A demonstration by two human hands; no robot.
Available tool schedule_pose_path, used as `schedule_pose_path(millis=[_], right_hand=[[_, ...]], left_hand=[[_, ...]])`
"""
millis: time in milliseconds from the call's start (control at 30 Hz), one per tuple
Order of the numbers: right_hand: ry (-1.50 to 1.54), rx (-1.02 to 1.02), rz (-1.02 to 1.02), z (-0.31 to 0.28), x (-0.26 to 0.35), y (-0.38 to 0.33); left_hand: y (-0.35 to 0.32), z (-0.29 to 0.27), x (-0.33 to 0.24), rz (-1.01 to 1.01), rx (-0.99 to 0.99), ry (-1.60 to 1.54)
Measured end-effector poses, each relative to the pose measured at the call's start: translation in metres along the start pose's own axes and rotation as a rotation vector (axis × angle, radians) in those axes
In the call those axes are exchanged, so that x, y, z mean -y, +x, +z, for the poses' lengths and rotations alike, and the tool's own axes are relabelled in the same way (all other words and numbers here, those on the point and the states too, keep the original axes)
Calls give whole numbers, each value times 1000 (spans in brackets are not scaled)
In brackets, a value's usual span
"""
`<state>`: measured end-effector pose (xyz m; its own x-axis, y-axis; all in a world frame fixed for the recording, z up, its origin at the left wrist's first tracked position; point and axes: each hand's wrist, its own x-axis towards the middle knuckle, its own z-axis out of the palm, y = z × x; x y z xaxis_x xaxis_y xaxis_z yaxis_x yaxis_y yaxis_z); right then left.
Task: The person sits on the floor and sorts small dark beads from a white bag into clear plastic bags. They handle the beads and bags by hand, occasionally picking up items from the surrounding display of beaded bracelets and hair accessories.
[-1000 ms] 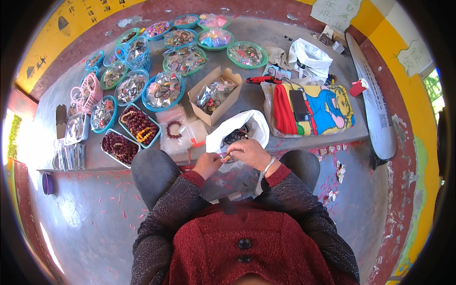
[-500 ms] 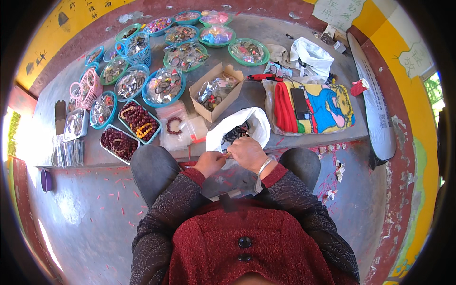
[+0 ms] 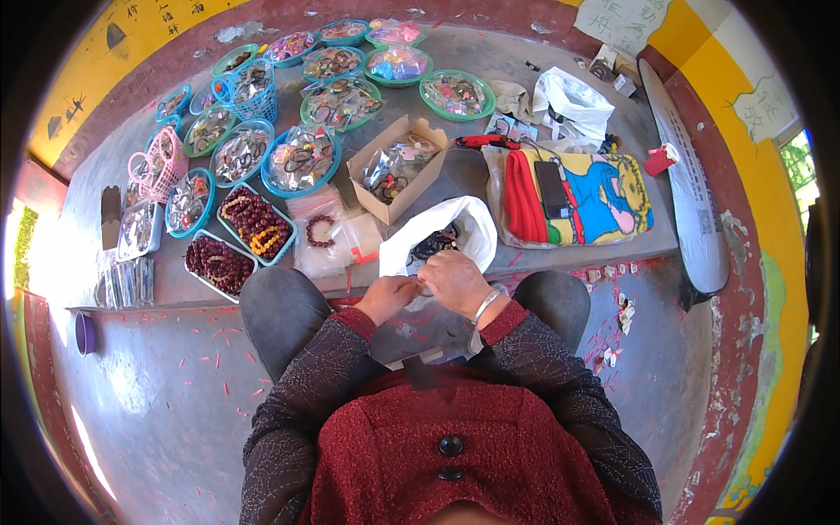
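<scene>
Head view: from far off, I look down at two bare hands close together between the person's knees. The left hand (image 3: pixel 388 298) is curled, with its fingers bent in near the thumb. The right hand (image 3: pixel 456 282) meets it at the tips, its back turned up to me, and its fingers are bent and narrow too. I can't tell what the fingers hold, because the hands hide that small spot.

Nearest to both hands is a white bag (image 3: pixel 398 249), just past them at the front of the grey ledge (image 3: pixel 472 175). Its top is spread wide, and I see dark stringy things (image 3: pixel 435 245) down inside. The right hand is in front of the bag's lower part; I can't tell if it touches. A pale bangle (image 3: pixel 486 304) goes around the right wrist.

To the left of the bag, a ring of dark red beads (image 3: pixel 321 231) lies on flat clear bags. Farther left, two trays of beads sit side by side, and the back one has some yellow beads (image 3: pixel 267 241) in it. Behind the white bag is a cardboard box (image 3: pixel 372 206) full of little packets. On the right, a black phone (image 3: pixel 552 190) lies on a bright folded blanket (image 3: pixel 604 206).
</scene>
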<state>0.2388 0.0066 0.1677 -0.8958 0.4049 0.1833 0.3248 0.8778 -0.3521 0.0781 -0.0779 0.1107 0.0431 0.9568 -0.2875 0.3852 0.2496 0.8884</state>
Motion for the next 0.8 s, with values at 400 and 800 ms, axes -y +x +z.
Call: schedule_pose_path(millis=[400, 800], right_hand=[[477, -263, 99, -4, -17, 5], [263, -302, 62, -15, -14, 3]], left_hand=[[-5, -8, -19, -72, -12, -583], [-5, -12, -19, 16, -40, -612]])
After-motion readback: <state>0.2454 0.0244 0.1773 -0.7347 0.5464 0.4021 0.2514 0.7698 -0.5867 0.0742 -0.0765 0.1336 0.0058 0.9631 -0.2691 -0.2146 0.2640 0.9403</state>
